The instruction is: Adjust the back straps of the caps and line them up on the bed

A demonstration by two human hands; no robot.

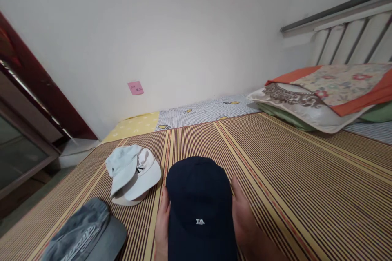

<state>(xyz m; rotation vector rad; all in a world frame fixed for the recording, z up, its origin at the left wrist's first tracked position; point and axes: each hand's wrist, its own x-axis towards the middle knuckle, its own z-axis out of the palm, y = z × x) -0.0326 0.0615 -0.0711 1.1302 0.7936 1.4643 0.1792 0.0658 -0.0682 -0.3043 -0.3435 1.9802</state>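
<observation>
A navy cap point(199, 195) with small white letters on its front is held at the bottom centre, its brim toward me. My left hand point(162, 222) grips its left side and my right hand point(243, 216) its right side; the cap hides most of the fingers. To the left, a pale cap point(124, 165) overlaps a white cap point(147, 175) with black lettering, stacked on the mat. A grey cap point(88, 232) with white script rests at the lower left.
A striped bamboo mat point(275, 171) covers the bed. Pillows point(306, 106) with an orange-edged floral cover point(343, 85) lie at the right, by the headboard point(352, 36). The wall point(196, 40) bears a pink note point(135, 88). A glass-panelled cabinet point(21, 151) stands at the left.
</observation>
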